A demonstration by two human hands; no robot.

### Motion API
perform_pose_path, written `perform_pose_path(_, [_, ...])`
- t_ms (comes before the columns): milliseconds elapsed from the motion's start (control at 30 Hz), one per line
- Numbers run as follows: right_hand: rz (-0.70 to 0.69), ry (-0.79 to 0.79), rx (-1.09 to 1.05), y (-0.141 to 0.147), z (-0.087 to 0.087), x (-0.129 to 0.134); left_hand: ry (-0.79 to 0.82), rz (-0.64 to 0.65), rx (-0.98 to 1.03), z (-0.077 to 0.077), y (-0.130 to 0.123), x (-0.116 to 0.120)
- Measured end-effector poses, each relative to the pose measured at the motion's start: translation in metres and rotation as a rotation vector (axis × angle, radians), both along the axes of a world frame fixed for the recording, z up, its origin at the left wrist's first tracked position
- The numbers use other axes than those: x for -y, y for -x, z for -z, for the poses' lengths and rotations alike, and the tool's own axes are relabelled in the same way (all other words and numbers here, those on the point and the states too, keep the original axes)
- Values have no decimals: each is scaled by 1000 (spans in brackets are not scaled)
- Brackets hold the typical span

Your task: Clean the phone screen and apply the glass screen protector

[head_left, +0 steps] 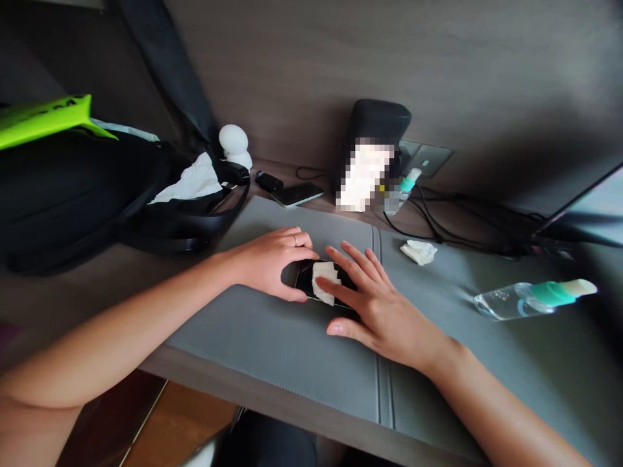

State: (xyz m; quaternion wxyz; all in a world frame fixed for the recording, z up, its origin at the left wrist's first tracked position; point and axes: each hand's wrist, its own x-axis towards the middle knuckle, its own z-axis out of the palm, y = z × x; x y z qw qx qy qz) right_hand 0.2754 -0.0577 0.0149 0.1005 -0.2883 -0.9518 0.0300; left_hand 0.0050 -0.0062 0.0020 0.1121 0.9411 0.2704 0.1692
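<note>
Right hand (pixel 377 299), palm down & fingers fanned wide, lays one fingertip on a white tissue (pixel 324 270) atop a dark phone (pixel 304 280), gripping nothing. Its thumb juts out on the near side, apart from the phone; can't tell if it touches the mat.

Left hand (pixel 270 263), half-curled w/ a ring (pixel 295 239) on one finger, has hold of the phone's left end, thumb at the near edge & fingers at the far. Phone lies flat, approx. mid-scene, on a gray desk mat (pixel 277 340) covering part of a wood-look tabletop (pixel 277 398).

To the right, a clear spray bottle w/ teal collar (pixel 516 302) sits on the mat; can't tell if upright or on its side. Farther off, a crumpled tissue (pixel 418 251) rests nr. the mat's far edge. Beyond, by the wall, are a black device (pixel 382 119) w/ blurred-out front, a smaller teal-topped bottle (pixel 407 183) & loose black cables (pixel 428 217). Far left of ctr.: a second phone (pixel 299 193), touching or just beside a small black item (pixel 268 181), plus a white rounded object (pixel 233 139). A black bag (pixel 73 194) fills the far left, w/ a lime-green item (pixel 48 122) on top.
</note>
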Motion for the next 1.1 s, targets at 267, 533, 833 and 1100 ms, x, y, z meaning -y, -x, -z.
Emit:
perform_pose_path(267, [-92, -60, 6, 24, 3, -4, -18, 34, 29, 3, 3, -3])
perform_pose_path(533, [-47, 22, -61, -7, -10, -13, 18, -2, -20, 2, 5, -1])
perform_pose_path(833, [26, 310, -85, -77, -10, -38, 61, -15, -8, 6, 7, 1])
perform_pose_path(1100, [6, 405, -105, -79, -11, -38, 96, -56, -34, 5, 6, 3])
